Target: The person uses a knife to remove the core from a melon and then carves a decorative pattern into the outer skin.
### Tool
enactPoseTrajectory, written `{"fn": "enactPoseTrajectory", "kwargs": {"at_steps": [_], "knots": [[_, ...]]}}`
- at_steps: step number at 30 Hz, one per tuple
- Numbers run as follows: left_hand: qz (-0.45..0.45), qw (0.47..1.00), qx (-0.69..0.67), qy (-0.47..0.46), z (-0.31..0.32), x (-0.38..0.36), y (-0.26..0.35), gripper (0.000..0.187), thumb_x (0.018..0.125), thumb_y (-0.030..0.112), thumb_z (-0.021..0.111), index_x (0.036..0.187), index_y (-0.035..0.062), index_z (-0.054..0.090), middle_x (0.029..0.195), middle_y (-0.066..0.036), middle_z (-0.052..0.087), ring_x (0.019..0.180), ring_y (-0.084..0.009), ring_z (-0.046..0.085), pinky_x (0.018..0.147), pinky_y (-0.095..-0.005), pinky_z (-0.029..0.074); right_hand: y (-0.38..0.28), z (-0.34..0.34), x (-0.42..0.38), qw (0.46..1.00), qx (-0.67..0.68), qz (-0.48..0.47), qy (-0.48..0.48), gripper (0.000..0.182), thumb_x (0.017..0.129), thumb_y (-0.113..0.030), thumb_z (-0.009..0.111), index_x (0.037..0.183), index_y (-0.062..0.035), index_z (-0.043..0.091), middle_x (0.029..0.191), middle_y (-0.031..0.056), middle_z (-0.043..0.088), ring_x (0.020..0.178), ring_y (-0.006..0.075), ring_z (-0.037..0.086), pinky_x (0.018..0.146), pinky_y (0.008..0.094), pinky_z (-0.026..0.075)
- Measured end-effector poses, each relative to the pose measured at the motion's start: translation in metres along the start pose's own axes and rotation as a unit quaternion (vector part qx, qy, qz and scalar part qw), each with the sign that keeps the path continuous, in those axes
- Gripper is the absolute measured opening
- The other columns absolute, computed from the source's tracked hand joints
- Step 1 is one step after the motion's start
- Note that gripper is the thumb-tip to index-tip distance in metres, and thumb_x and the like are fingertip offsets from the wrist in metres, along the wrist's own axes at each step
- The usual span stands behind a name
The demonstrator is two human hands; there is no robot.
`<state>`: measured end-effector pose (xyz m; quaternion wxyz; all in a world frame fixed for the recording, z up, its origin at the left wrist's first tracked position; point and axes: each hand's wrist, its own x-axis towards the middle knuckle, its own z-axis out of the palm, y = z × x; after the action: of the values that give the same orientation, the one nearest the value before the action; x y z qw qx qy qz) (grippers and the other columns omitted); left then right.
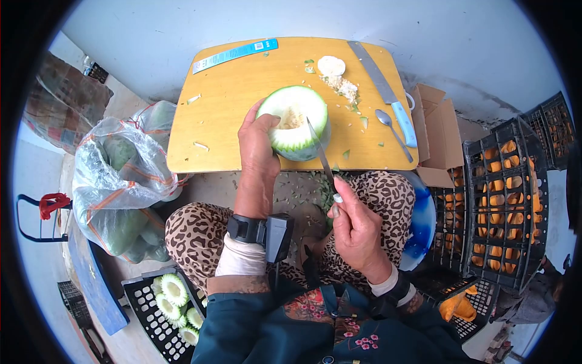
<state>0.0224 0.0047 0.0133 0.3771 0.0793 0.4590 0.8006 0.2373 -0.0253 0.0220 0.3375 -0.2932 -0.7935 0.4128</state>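
Observation:
A large green melon (290, 102), cut open at the top with a hollow, seedy middle, rests on the front part of the yellow table (212, 121). Its near rim is notched in a zigzag. My left hand (259, 138) is wrapped round the melon's left side, with the thumb over the rim. My right hand (357, 227) grips a small thin knife (321, 151); the blade's tip touches the cut face at the right. Behind the melon lie a pale round cut piece (331, 65) and a heap of seeds and pulp (345, 89).
A large knife (373, 73), a spoon (394, 134) and a blue-white sleeve (235, 56) lie on the table. Bagged melons (124, 182) stand left, a cardboard box (438, 130) right. Crates of orange pieces (503, 200) are at the right; a black crate (142, 303) holds zigzag-cut pieces.

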Motion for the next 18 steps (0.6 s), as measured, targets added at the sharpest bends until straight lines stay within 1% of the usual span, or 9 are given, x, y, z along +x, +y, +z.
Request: {"fn": "enactPoseTrajectory", "kwargs": {"at_steps": [2, 5, 8, 11, 18], "knots": [[-0.001, 1.000, -0.001, 0.001, 0.000, 0.000, 0.000, 0.049, 0.075, -0.003, 0.047, 0.124, -0.0045, 0.049, 0.110, -0.016, 0.060, 0.096, -0.0243, 0.061, 0.084, -0.0350, 0.051, 0.003, 0.000, -0.004, 1.000, -0.011, -0.004, -0.005, 0.048, 0.082, 0.009, 0.053, 0.129, 0.0029, 0.047, 0.108, 0.0231, 0.062, 0.092, 0.0333, 0.065, 0.078, 0.0347, 0.053], [0.000, 1.000, -0.005, 0.000, -0.001, 0.000, 0.000, 0.049, 0.075, -0.003, 0.047, 0.123, -0.0046, 0.049, 0.110, -0.016, 0.060, 0.096, -0.0244, 0.061, 0.084, -0.0351, 0.051, 0.008, 0.000, -0.010, 1.000, -0.016, -0.011, -0.007, 0.051, 0.081, 0.011, 0.052, 0.131, 0.0023, 0.046, 0.102, 0.0223, 0.062, 0.087, 0.0335, 0.064, 0.076, 0.0355, 0.052], [0.002, 1.000, -0.006, -0.003, -0.001, 0.000, 0.000, 0.049, 0.074, -0.003, 0.047, 0.123, -0.0048, 0.049, 0.110, -0.016, 0.060, 0.097, -0.0243, 0.061, 0.084, -0.0351, 0.051, 0.008, -0.002, -0.012, 0.999, -0.040, -0.023, -0.010, 0.053, 0.079, 0.011, 0.052, 0.131, 0.0020, 0.045, 0.091, 0.0201, 0.060, 0.077, 0.0334, 0.062, 0.070, 0.0377, 0.051], [0.007, 1.000, -0.005, -0.017, -0.002, -0.002, 0.000, 0.048, 0.074, -0.003, 0.046, 0.122, -0.0050, 0.050, 0.110, -0.016, 0.060, 0.097, -0.0243, 0.061, 0.085, -0.0348, 0.051, 0.010, -0.002, -0.017, 0.996, -0.067, -0.063, 0.002, 0.054, 0.078, 0.012, 0.053, 0.131, 0.0015, 0.046, 0.083, 0.0180, 0.057, 0.070, 0.0330, 0.059, 0.065, 0.0391, 0.049], [0.002, 0.999, 0.003, -0.042, -0.003, -0.003, 0.002, 0.048, 0.075, -0.003, 0.047, 0.122, -0.0053, 0.051, 0.109, -0.016, 0.061, 0.098, -0.0245, 0.061, 0.087, -0.0342, 0.050, 0.013, -0.010, -0.025, 0.996, -0.071, -0.053, -0.012, 0.054, 0.077, 0.011, 0.055, 0.130, -0.0002, 0.049, 0.080, 0.0175, 0.056, 0.067, 0.0323, 0.059, 0.062, 0.0385, 0.049]]}}
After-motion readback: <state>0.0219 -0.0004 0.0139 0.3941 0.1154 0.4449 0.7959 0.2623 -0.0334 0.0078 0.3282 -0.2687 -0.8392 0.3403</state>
